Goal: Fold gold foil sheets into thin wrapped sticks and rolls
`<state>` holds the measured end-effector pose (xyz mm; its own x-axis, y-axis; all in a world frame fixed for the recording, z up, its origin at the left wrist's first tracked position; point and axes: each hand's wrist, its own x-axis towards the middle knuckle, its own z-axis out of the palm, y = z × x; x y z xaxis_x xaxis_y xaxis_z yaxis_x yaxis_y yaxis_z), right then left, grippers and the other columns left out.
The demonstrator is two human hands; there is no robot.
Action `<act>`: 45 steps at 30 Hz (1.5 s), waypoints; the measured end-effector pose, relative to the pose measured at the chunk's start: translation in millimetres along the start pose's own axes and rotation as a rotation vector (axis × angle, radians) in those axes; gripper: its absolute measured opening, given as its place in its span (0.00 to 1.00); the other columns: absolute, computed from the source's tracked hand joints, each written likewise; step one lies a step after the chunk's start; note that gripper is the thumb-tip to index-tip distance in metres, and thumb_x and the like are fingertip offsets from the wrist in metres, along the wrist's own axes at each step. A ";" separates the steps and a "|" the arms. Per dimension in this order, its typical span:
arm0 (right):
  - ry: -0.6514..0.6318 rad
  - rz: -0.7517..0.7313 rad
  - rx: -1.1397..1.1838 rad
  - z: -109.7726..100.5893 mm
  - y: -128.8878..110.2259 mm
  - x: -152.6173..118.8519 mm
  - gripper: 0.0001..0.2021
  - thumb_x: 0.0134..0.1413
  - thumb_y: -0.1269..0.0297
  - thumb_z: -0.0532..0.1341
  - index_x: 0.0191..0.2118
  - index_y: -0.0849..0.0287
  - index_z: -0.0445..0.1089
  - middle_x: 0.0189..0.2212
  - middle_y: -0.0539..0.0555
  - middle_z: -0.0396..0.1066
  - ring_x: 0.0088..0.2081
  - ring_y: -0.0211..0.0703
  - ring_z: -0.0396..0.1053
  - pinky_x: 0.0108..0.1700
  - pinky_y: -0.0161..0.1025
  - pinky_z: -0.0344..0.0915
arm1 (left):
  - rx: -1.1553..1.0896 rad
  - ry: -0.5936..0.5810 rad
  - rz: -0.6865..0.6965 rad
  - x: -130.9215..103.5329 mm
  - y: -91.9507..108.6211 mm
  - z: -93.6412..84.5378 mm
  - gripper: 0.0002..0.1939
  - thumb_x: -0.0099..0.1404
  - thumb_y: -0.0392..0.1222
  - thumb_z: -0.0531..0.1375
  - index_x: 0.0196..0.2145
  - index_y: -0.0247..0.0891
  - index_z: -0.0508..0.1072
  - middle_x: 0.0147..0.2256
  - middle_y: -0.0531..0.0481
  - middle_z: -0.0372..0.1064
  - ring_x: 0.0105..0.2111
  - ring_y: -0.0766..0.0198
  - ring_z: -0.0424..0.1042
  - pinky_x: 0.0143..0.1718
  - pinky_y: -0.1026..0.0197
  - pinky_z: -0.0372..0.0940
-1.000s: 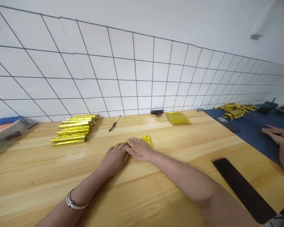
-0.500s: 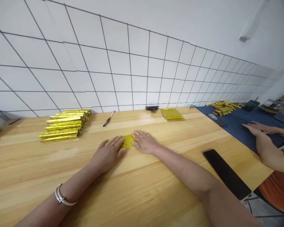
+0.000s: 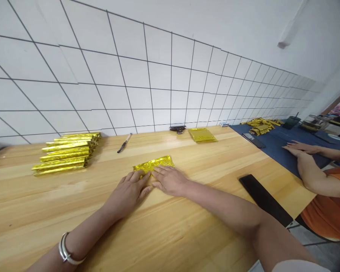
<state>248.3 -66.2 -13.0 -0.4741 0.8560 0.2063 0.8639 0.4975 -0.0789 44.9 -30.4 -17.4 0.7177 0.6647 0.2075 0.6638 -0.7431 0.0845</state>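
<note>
The left hand (image 3: 127, 192) and right hand (image 3: 170, 180) lay side by side, not gripping, with their fingertips on the gold sheet (image 3: 155, 162) on the wooden table (image 3: 158, 234), where soft, even pushing seemed best to keep it straight

Silver bangle (image 3: 64, 252) on left wrist; white sleeve (image 3: 300, 266), right arm.

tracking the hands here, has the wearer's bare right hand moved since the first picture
Yes, rightward: the bare right hand now lies farther to the right of the slim black-and-white pen than one second ago.
</note>
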 end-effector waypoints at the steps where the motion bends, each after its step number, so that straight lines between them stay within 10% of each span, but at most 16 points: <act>1: 0.002 -0.003 -0.008 0.3 0.0 -0.1 0.25 0.62 0.52 0.44 0.58 0.61 0.56 0.59 0.57 0.56 0.60 0.46 0.49 0.59 0.45 0.48 | -0.004 -0.002 0.010 -1.0 0.1 -0.5 0.26 0.66 0.55 0.45 0.57 0.42 0.58 0.50 0.42 0.61 0.49 0.53 0.61 0.50 0.51 0.57; 26: 0.006 -0.043 -0.106 -4.6 -3.2 1.8 0.23 0.61 0.52 0.46 0.55 0.59 0.61 0.57 0.59 0.59 0.59 0.50 0.51 0.57 0.50 0.52 | 0.034 -0.015 0.049 -8.4 19.7 -20.7 0.18 0.66 0.49 0.48 0.49 0.39 0.65 0.45 0.43 0.64 0.45 0.54 0.62 0.45 0.54 0.57; 45: -0.039 0.039 0.139 -27.2 65.2 -29.3 0.20 0.60 0.54 0.47 0.54 0.49 0.65 0.56 0.48 0.61 0.58 0.47 0.55 0.57 0.47 0.54 | -0.069 0.020 -0.005 -20.9 5.4 -23.5 0.20 0.65 0.49 0.50 0.53 0.44 0.62 0.47 0.46 0.63 0.48 0.55 0.59 0.49 0.52 0.55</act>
<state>323.1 -62.6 2.4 -0.4491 0.8785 0.1627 0.8512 0.4761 -0.2211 28.6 -50.1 1.6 0.7096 0.6672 0.2266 0.6509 -0.7438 0.1520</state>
